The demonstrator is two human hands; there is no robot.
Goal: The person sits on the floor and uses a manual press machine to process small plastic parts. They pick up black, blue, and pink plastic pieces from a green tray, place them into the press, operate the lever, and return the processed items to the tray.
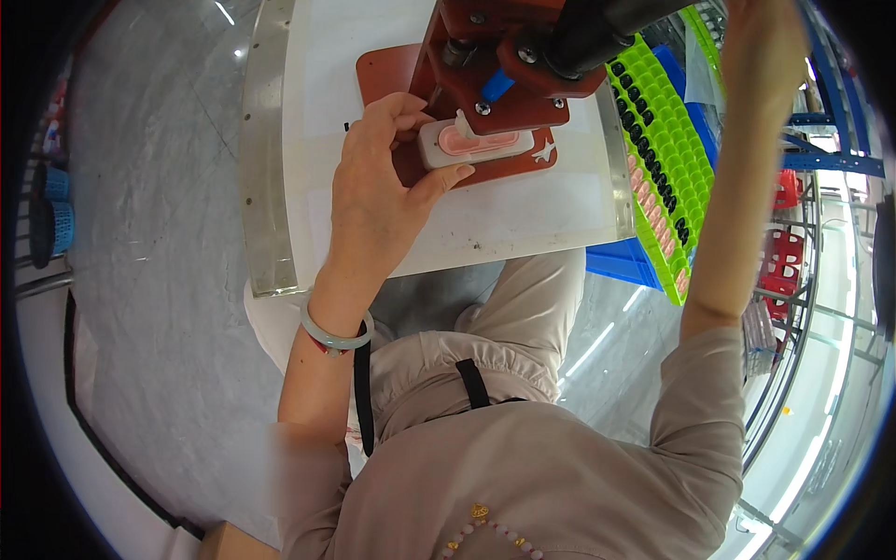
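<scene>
My left hand grips the left end of a white rounded block, thumb along its near side and fingers on the far side. A pink oval piece lies in the top of this block. The block rests on the red-brown base plate of a hand press, right below its head. Part of the pink piece is hidden by the press head. My right hand is raised at the upper right, blurred and cut by the frame's top edge. Its fingers do not show.
Right of the white-topped table, a green tray of small pockets holds several black pieces and pink pieces. A blue bin sits under the tray. Red baskets stand on a rack at the right, and blue baskets at the far left.
</scene>
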